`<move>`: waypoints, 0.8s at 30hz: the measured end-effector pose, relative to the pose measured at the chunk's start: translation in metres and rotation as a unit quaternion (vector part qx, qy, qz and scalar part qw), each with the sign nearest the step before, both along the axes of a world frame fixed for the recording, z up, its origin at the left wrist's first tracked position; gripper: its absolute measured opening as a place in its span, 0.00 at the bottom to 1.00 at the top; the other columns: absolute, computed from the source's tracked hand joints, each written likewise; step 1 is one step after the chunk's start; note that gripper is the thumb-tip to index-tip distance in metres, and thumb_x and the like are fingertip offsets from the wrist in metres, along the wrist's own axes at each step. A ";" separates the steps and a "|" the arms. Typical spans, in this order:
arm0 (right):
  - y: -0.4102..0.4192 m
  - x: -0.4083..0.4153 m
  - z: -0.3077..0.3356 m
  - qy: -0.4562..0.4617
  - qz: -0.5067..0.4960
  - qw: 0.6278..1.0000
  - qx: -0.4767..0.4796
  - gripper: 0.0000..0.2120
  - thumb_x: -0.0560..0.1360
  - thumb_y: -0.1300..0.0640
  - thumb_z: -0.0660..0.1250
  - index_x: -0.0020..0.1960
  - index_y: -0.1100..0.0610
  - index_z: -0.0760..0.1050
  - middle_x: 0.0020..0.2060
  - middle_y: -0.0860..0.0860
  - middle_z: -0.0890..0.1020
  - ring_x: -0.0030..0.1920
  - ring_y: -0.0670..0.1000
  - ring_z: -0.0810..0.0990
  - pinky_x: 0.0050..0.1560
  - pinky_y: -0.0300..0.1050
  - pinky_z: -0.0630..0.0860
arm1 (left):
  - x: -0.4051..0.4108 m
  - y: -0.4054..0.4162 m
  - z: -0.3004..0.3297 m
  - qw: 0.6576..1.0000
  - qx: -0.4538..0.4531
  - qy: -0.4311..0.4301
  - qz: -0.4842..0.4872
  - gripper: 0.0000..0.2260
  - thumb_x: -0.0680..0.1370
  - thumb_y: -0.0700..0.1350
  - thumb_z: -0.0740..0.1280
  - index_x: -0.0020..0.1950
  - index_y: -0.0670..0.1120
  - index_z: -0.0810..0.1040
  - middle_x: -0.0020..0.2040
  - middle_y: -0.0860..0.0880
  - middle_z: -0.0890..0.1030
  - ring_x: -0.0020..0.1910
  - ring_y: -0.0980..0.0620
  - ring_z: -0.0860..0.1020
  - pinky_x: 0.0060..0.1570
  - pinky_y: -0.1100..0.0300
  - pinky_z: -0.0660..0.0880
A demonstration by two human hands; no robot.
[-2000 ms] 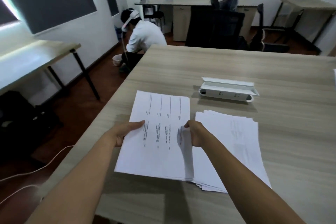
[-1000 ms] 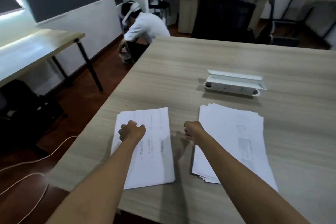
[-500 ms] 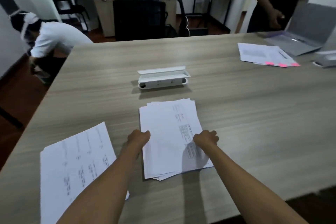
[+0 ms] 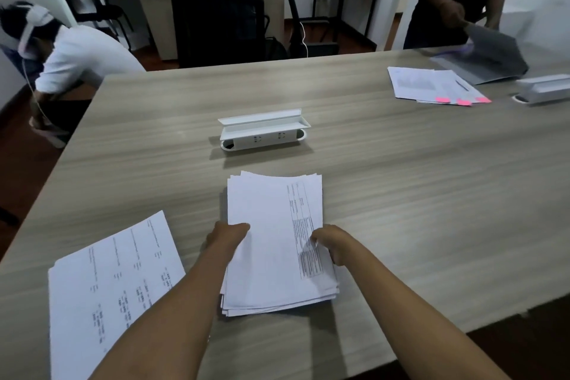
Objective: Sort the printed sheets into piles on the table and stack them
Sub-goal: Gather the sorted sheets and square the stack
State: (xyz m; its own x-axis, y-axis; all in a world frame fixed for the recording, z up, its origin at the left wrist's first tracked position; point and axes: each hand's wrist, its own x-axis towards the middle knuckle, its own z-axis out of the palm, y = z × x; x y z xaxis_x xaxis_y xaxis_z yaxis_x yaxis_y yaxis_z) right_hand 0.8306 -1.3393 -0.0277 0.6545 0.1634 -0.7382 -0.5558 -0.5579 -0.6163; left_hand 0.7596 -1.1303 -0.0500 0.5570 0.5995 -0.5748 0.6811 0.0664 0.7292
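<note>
A stack of printed sheets (image 4: pixel 271 225) lies in the middle of the wooden table (image 4: pixel 401 194), its edges slightly uneven. My left hand (image 4: pixel 226 236) grips the stack's left edge and my right hand (image 4: pixel 328 241) grips its right edge over the printed text. A second, thinner pile of printed sheets (image 4: pixel 105 281) lies flat at the lower left, partly under my left forearm, untouched.
A white socket box (image 4: pixel 262 133) with its lid up stands behind the stack. Far right lie papers with pink tabs (image 4: pixel 438 86), a second white box (image 4: pixel 543 89) and a grey laptop (image 4: pixel 490 58) handled by a standing person. Another person crouches on the floor at the left.
I laid the sheets from my hands down as the left pile, my view turned right, and both hands moved onto the middle stack and took its edges.
</note>
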 end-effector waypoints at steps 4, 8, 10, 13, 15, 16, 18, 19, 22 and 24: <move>0.007 -0.001 -0.003 -0.046 -0.020 0.996 0.069 0.15 0.67 0.74 0.54 0.40 0.58 0.71 0.44 0.54 0.76 0.48 0.55 0.72 0.43 0.43 0.69 | 0.007 0.006 0.007 0.995 -0.056 -0.078 0.033 0.03 0.71 0.35 0.64 0.37 0.41 0.74 0.39 0.46 0.74 0.38 0.48 0.73 0.37 0.60 0.68; 0.015 0.008 0.010 -0.126 -0.061 0.977 0.158 0.19 0.68 0.74 0.56 0.52 0.58 0.75 0.48 0.56 0.79 0.49 0.55 0.76 0.47 0.45 0.73 | 0.019 0.015 0.034 0.984 -0.033 -0.162 0.073 0.07 0.70 0.34 0.65 0.36 0.45 0.72 0.37 0.48 0.74 0.37 0.49 0.71 0.33 0.62 0.68; 0.020 0.017 0.025 -0.184 -0.074 0.962 0.188 0.16 0.73 0.71 0.58 0.52 0.55 0.75 0.47 0.54 0.80 0.46 0.53 0.78 0.46 0.42 0.74 | 0.028 0.019 0.056 0.972 -0.008 -0.220 0.079 0.06 0.69 0.34 0.64 0.37 0.44 0.74 0.34 0.50 0.74 0.33 0.52 0.71 0.27 0.65 0.68; 0.027 0.031 0.051 -0.275 -0.069 0.936 0.210 0.12 0.76 0.67 0.59 0.52 0.53 0.76 0.44 0.49 0.80 0.43 0.48 0.78 0.39 0.38 0.75 | 0.040 0.025 0.087 0.956 0.028 -0.282 0.076 0.06 0.68 0.35 0.64 0.35 0.46 0.76 0.32 0.51 0.75 0.29 0.54 0.71 0.24 0.67 0.67; 0.028 0.039 0.062 -0.320 -0.059 0.920 0.216 0.11 0.77 0.67 0.59 0.53 0.58 0.77 0.45 0.51 0.80 0.44 0.49 0.78 0.42 0.39 0.76 | 0.045 0.027 0.102 0.950 0.068 -0.297 0.075 0.04 0.67 0.38 0.64 0.34 0.46 0.75 0.32 0.51 0.75 0.28 0.55 0.71 0.24 0.66 0.67; 0.029 0.042 0.066 -0.330 -0.056 0.918 0.212 0.12 0.77 0.67 0.58 0.55 0.60 0.77 0.46 0.52 0.80 0.46 0.50 0.77 0.46 0.42 0.77 | 0.045 0.027 0.107 0.945 0.079 -0.308 0.077 0.03 0.66 0.39 0.64 0.33 0.47 0.74 0.31 0.51 0.74 0.28 0.55 0.69 0.23 0.66 0.66; 0.029 0.043 0.069 -0.329 -0.050 0.923 0.191 0.13 0.77 0.68 0.56 0.57 0.62 0.76 0.49 0.53 0.79 0.49 0.52 0.77 0.53 0.50 0.76 | 0.042 0.026 0.109 0.938 0.078 -0.328 0.077 0.02 0.63 0.41 0.62 0.31 0.47 0.70 0.30 0.51 0.72 0.28 0.56 0.66 0.24 0.66 0.64; 0.028 0.043 0.068 -0.324 -0.037 0.928 0.179 0.15 0.77 0.68 0.55 0.59 0.62 0.74 0.50 0.53 0.78 0.51 0.52 0.76 0.54 0.51 0.76 | 0.041 0.026 0.107 0.939 0.074 -0.330 0.068 0.02 0.62 0.41 0.62 0.30 0.47 0.70 0.30 0.51 0.72 0.29 0.55 0.67 0.26 0.65 0.65; 0.027 0.038 0.066 -0.322 0.021 0.930 0.174 0.16 0.77 0.69 0.54 0.64 0.63 0.67 0.58 0.58 0.75 0.58 0.55 0.74 0.57 0.51 0.75 | 0.035 0.026 0.100 0.941 0.087 -0.326 0.019 0.08 0.62 0.40 0.65 0.40 0.40 0.75 0.38 0.45 0.77 0.37 0.49 0.74 0.35 0.56 0.71; 0.028 0.036 0.069 -0.348 -0.002 0.917 0.196 0.17 0.76 0.69 0.57 0.64 0.64 0.62 0.60 0.60 0.71 0.59 0.56 0.74 0.58 0.54 0.77 | 0.037 0.026 0.103 0.935 0.113 -0.335 0.004 0.18 0.64 0.37 0.69 0.51 0.33 0.71 0.44 0.40 0.76 0.42 0.45 0.76 0.38 0.52 0.74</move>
State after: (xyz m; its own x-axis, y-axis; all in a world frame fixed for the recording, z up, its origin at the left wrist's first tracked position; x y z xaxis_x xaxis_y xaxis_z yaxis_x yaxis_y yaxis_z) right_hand 0.8670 -1.3112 0.0414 0.9462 0.3224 -0.0262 0.0468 -0.2164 -0.9752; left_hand 0.7964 -1.1046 0.0528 0.7411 0.6700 0.0439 0.0665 -0.1383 0.9882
